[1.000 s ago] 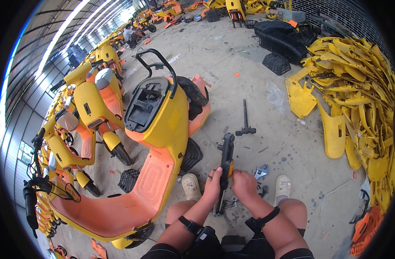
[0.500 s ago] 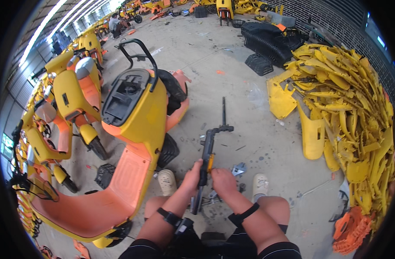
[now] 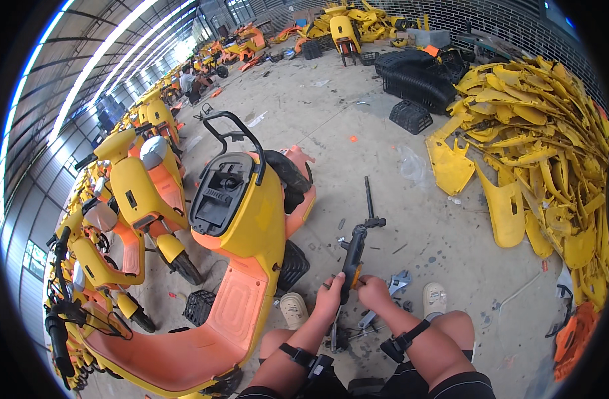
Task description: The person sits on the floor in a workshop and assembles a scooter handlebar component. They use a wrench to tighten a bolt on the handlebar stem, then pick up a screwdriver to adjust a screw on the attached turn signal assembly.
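A black scooter front fork stands tilted in front of my knees, its thin stem and crosspiece pointing away from me. My left hand is closed around its leg. Beside an orange piece on the fork, my right hand is closed; what its fingers pinch is hidden. The fork's lower end reaches down between my legs, partly covered by my left arm. On the floor just right of my right hand lies a silver adjustable wrench. More metal tools lie below the hands.
A partly stripped yellow and orange scooter stands close on my left, with more scooters beyond. A heap of yellow body panels rises on the right. Black plastic baskets sit farther ahead. A person crouches far off at left.
The view has tilted up and turned left, so the scene sits farther right in it. Both hands stay at the fork, and the left fingers sit slightly differently on it.
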`<state>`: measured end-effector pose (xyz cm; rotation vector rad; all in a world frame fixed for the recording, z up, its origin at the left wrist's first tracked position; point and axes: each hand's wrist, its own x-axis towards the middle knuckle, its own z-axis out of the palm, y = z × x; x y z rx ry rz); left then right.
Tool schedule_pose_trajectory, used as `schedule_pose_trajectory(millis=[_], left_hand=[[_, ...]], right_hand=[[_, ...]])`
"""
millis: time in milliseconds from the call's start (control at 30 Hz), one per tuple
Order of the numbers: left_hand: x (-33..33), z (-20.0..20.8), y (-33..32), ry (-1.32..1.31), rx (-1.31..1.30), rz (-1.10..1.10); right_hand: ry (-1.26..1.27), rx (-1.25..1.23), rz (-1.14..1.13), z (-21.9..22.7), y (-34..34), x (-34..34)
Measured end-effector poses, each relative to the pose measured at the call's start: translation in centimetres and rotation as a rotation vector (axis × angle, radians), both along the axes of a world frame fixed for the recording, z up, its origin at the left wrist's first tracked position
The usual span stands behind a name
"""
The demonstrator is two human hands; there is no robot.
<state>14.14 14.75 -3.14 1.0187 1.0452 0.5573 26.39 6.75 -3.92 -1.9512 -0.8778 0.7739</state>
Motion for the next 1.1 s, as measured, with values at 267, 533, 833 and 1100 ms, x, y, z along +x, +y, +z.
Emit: schedule_pose_trajectory(millis=[267, 533, 833, 1100], left_hand=[[-0.3, -0.1, -1.3, -0.139, 0.124, -0.036], [-0.7, -0.2, -1.9, -0.129, 0.119, 0.019], [-1.7, -0.6, -2.4, -0.103, 0.164, -0.010], [-0.7, 0.5, -3.2, -0.141, -0.137, 0.099]], right_hand=[[1.025, -0.033, -0.030, 1.0, -0.6, 2.2], [0.822, -0.048, 0.008, 1.5, -0.5, 1.2], [-0.087, 0.064, 0.059, 0.1, -1.6, -1.1], [-0.484, 0.109, 0.092, 1.3, -2.7, -1.7]])
